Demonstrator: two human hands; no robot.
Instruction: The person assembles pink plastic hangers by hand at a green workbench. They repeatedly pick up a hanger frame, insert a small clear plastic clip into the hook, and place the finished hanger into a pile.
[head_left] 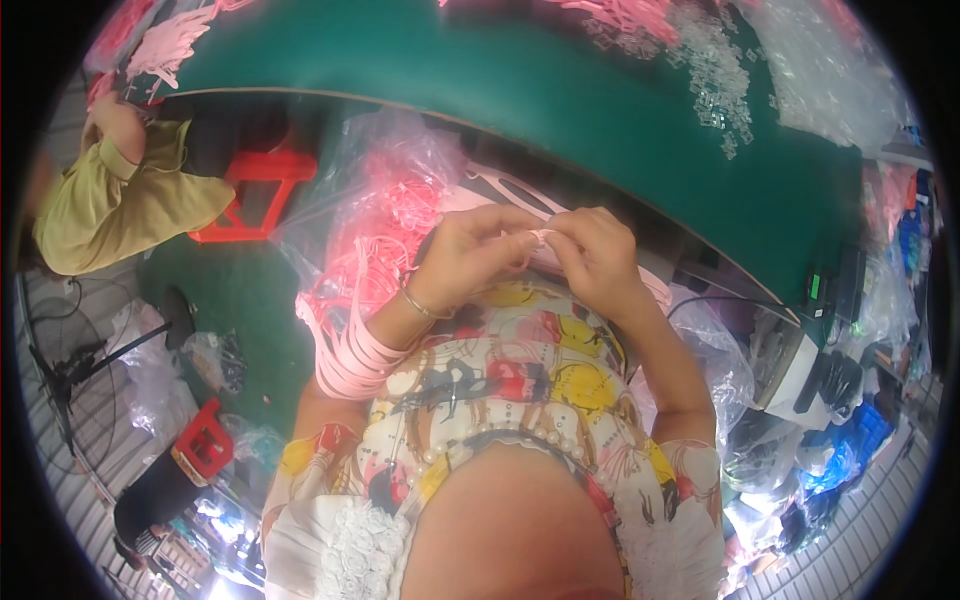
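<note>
My left hand [478, 250] and my right hand [598, 252] meet in front of my body, fingertips pinched close together. Between them runs a thin pink strap [543, 236]; its details are too small to make out. A bundle of pink straps [345, 352] hangs looped over my left forearm, just below a bracelet at the wrist. Beyond my left hand, tangled pink straps [412, 205] lie in and around a clear plastic bag [375, 140]. Wider pale pink bands [500, 185] lie behind my hands, partly covered by them.
A green table [560, 110] curves across ahead of me. On it lie small clear plastic pieces [710, 85], pink straps [635, 18] and a large plastic bag [825, 75]. At left, a person in an olive top [130, 205] sits by a red stool [262, 185]. Bags crowd the right side.
</note>
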